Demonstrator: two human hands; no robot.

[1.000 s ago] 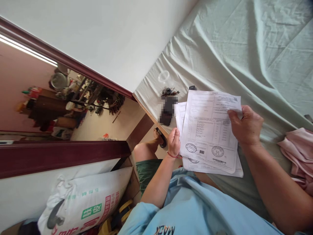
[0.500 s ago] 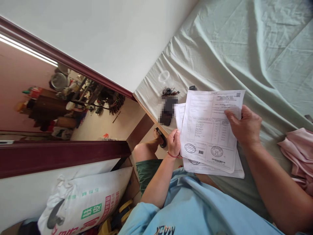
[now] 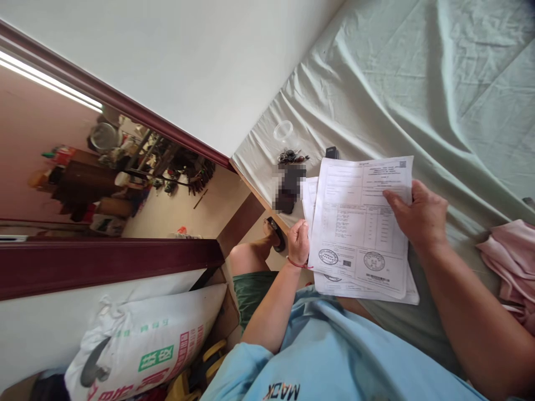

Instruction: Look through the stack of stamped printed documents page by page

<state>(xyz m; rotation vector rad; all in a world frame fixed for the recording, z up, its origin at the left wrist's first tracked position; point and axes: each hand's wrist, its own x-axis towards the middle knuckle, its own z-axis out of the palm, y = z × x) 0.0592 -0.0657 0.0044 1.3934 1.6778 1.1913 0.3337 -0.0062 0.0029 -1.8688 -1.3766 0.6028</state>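
A printed form (image 3: pixel 359 217) with round ink stamps and a barcode is held up in front of me, over another sheet of paper (image 3: pixel 346 284) that shows below and to the left. My right hand (image 3: pixel 424 217) grips the form's right edge, thumb on the front and fingers behind. At the lower left edge, my left hand (image 3: pixel 298 242), a red cord on its wrist, is closed on the papers; its fingertips are partly hidden. How many sheets each hand holds I cannot tell.
On the pale green sheet (image 3: pixel 388 89) lie a clear plastic cup (image 3: pixel 284 131), keys (image 3: pixel 291 156), a blurred-out dark object (image 3: pixel 288 189) and a small black item (image 3: pixel 331 152). Pink cloth (image 3: pixel 510 256) is at right. A white printed sack (image 3: pixel 150 340) stands lower left, beside a maroon-framed opening.
The form's right side has shifted slightly left and down, and its upper edge is a little lower. Both hands keep nearly the same place and hold.
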